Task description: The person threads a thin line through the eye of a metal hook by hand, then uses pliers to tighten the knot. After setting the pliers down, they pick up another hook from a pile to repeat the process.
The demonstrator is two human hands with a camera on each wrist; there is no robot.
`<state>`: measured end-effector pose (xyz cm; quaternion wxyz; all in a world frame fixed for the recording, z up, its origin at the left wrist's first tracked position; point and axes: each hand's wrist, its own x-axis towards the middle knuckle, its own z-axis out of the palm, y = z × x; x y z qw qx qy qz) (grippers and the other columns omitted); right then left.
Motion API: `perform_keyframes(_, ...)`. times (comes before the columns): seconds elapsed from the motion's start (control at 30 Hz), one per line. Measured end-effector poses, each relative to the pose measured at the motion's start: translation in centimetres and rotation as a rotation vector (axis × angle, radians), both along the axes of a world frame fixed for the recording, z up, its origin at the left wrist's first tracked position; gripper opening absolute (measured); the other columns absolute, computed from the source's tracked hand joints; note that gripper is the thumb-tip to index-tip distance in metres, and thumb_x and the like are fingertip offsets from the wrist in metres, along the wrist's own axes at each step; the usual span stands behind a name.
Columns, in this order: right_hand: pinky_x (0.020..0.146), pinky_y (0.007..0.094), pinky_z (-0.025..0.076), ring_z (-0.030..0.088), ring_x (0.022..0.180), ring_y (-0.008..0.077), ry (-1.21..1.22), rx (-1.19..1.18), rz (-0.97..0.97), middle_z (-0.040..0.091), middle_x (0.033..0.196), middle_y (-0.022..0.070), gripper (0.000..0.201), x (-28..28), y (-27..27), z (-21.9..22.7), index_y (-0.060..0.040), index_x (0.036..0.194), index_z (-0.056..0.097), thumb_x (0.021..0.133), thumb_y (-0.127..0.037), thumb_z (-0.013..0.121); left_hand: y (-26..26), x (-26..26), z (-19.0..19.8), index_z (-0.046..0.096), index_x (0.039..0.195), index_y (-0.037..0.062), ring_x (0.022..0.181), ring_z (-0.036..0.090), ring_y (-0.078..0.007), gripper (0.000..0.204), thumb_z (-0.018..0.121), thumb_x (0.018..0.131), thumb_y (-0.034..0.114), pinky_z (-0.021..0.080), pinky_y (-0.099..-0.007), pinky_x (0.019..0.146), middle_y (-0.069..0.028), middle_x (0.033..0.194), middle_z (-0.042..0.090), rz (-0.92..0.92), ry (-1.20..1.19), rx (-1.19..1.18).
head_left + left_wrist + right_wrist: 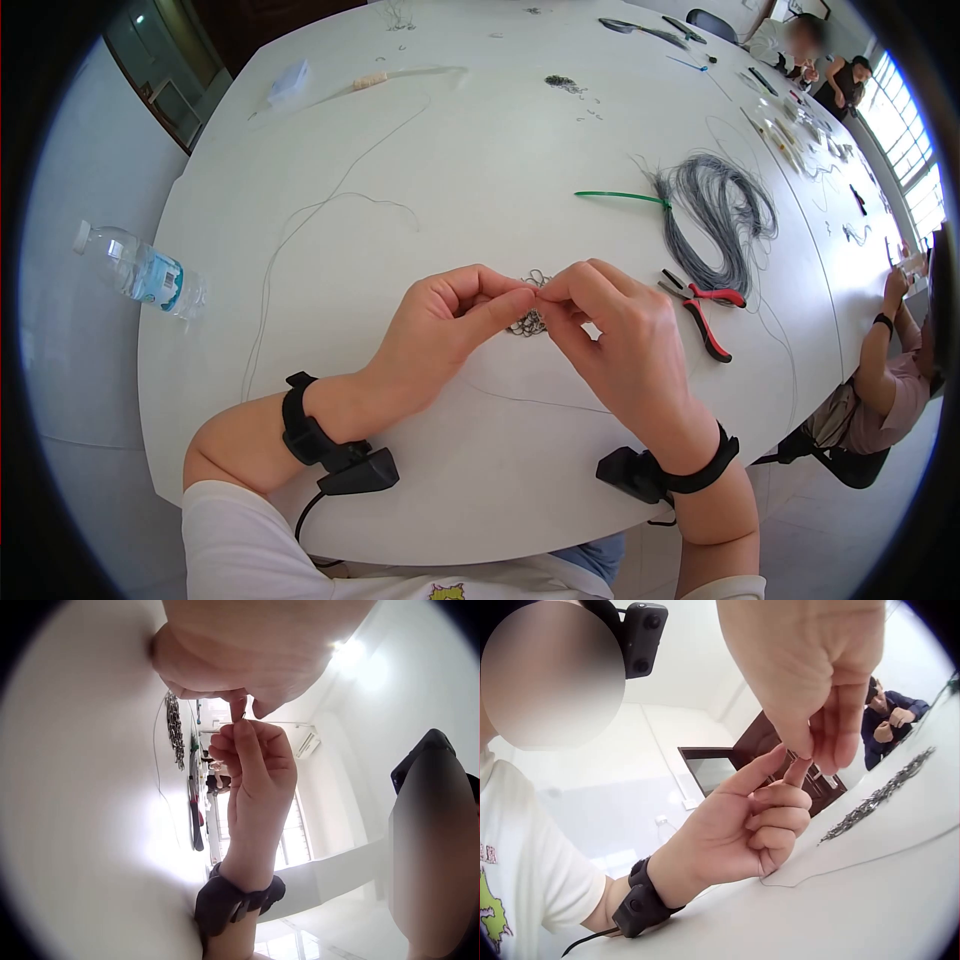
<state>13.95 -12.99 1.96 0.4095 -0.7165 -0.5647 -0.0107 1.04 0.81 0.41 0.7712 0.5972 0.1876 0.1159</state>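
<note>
Over the table, both hands meet fingertip to fingertip. My right hand (625,325) pinches a tiny dark metal piece (243,715) between thumb and forefinger. Thumb and forefinger of my left hand (430,320) pinch at the same spot from the other side. Fingertips cover most of the piece, so I cannot tell its exact shape. Just beyond and below the fingers lies a pile of small hook-like metal pieces (527,322), partly hidden by the hands. A thin grey line (855,864) runs along the table beneath them.
Right of the hands lie red-and-black pliers (708,318) and a bundle of grey strands (722,215) with a green cable tie (615,194). A water bottle (150,270) lies at the left. Farther back are another small metal pile (565,83) and a plastic box (290,82). People sit along the right.
</note>
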Motion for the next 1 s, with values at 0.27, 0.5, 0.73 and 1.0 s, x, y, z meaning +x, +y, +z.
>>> perform_keyframes(0.27, 0.058, 0.029, 0.052, 0.069, 0.067, 0.0202, 0.221, 0.029, 0.047, 0.065, 0.075, 0.0055, 0.021, 0.2, -0.2, 0.7, -0.0054, 0.102, 0.056, 0.086, 0.002, 0.067, 0.0, 0.0, 0.1, 0.071, 0.102, 0.0076, 0.059, 0.032, 0.0016, 0.014, 0.066, 0.098, 0.02, 0.024, -0.0185, 0.052, 0.0087, 0.08, 0.061, 0.01, -0.023, -0.035)
perform_keyframes(0.5, 0.057, 0.0296, 0.052, 0.069, 0.069, 0.0202, 0.174, -0.041, 0.025, 0.064, 0.075, 0.0052, 0.024, 0.5, -0.6, 1.6, -0.0058, 0.106, 0.056, 0.086, 0.0, 0.068, -0.1, 0.0, 0.1, 0.07, 0.101, 0.0074, 0.058, 0.032, 0.0016, 0.014, 0.065, 0.098, 0.02, 0.024, -0.0189, 0.051, 0.0083, 0.08, 0.06, 0.029, -0.023, -0.036)
perform_keyframes(0.73, 0.054, 0.0322, 0.048, 0.066, 0.066, 0.0206, -0.026, -0.088, 0.011, 0.063, 0.076, 0.0035, 0.019, 0.0, -0.4, 1.4, -0.0085, 0.096, 0.058, 0.084, -0.01, 0.073, -0.2, -0.4, 0.6, 0.068, 0.104, 0.0007, 0.087, 0.057, -0.0056, 0.017, 0.065, 0.098, 0.016, 0.044, -0.0224, 0.08, -0.0022, 0.096, 0.069, 0.028, 0.025, -0.086)
perform_keyframes(1.0, 0.053, 0.0339, 0.047, 0.063, 0.064, 0.0239, -0.056, 0.044, 0.0, 0.061, 0.073, 0.005, 0.011, 0.0, -0.1, 0.2, -0.0066, 0.083, 0.059, 0.083, -0.005, 0.07, -0.2, -0.6, 0.4, 0.068, 0.104, 0.0011, 0.087, 0.056, -0.0056, 0.017, 0.065, 0.098, 0.017, 0.043, -0.0215, 0.08, -0.0012, 0.095, 0.068, 0.018, 0.01, -0.104)
